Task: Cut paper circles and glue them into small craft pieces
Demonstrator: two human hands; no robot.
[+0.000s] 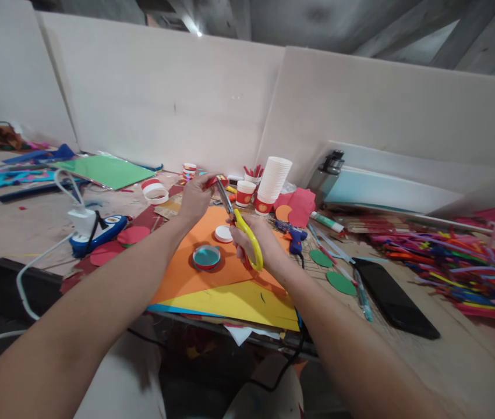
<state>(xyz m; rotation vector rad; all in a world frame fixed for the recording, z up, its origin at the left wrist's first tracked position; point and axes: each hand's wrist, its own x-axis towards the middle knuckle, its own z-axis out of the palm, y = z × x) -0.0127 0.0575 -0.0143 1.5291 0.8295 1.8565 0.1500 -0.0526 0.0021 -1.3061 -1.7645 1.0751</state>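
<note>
Cutting appears part-way: the right grip closes round yellow-handled scissors; the left grip pinches a small red piece at its fingertips, beside the blades. Red discs left of the left grip look finished—the held piece seems unfinished—red, yellow-marked, partly hidden.

Yellow-handled scissors: being held raised over the orange paper sheet, silver blades slanting up and toward its far side, veering left | small red piece: being pinched aloft beside the blade tips, showing past the sheet's far edge, partly covered, full shape staying unclear
</note>
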